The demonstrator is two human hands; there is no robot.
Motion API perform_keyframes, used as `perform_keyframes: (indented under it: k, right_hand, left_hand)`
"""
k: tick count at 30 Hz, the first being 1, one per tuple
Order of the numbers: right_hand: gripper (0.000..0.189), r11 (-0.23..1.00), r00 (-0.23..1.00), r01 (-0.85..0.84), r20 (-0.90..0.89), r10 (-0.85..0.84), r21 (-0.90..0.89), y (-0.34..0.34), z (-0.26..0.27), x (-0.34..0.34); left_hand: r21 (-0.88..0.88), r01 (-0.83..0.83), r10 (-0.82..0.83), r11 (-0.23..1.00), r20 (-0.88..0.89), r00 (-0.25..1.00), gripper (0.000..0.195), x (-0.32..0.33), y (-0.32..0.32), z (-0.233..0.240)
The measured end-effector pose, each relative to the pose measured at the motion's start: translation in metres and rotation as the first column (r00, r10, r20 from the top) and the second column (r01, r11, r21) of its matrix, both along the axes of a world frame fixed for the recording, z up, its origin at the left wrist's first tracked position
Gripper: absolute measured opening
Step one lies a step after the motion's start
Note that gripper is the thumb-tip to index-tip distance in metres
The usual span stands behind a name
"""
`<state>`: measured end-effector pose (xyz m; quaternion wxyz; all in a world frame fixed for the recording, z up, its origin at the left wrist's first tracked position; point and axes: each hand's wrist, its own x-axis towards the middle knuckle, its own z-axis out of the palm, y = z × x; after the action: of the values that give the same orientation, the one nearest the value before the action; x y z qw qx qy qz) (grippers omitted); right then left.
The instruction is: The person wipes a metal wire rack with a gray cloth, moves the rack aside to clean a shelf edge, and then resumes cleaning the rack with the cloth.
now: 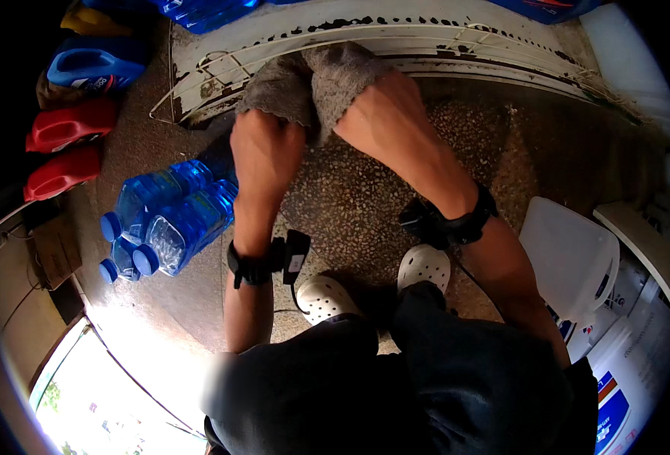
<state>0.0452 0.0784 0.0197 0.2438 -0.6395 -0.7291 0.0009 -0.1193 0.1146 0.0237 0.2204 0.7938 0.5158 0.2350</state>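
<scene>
A grey-brown cloth (281, 85) is bunched between my two hands, against the wire rail of a worn white metal rack (517, 62). My left hand (268, 139) grips its left part from above, with the fingertips hidden. My right hand (377, 111) is closed on the right part, its fingers mostly covered by the cloth. The cloth hangs in two folds with a dark gap between them. Whether it touches the rail cannot be told.
Blue-capped bottles of blue liquid (190, 227) lie on the speckled floor at left. Red jugs (70, 125) and a blue jug (93, 65) line the far left. A translucent white container (568, 256) and large labelled tubs (625, 364) are at right. My white clogs (323, 298) are below.
</scene>
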Motion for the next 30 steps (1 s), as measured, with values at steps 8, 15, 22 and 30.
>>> perform_keyframes:
  k: [8,15,22,30]
  right_hand:
    - [0.026,0.999,0.998,0.012,-0.068,-0.009,0.047,0.002,0.007,-0.004]
    - [0.022,0.992,0.985,0.007,-0.172,0.015,0.127,-0.006,0.017,0.025]
    - [0.035,0.988,0.980,0.053,-0.184,-0.079,-0.143,-0.008,0.018,0.010]
    - [0.013,0.992,0.977,0.126,-0.172,-0.130,-0.032,-0.004,0.011,-0.001]
  left_hand:
    - [0.145,0.012,-0.053,0.989,0.287,0.956,0.019,0.002,-0.001,-0.004]
    - [-0.018,-0.100,0.100,0.995,0.036,0.994,0.022,-0.012,0.000,0.002]
    - [0.039,-0.031,0.025,0.999,0.147,0.989,0.020,-0.003,-0.003,-0.009]
    - [-0.118,-0.085,0.091,0.989,0.044,0.995,0.017,-0.007,-0.011,0.003]
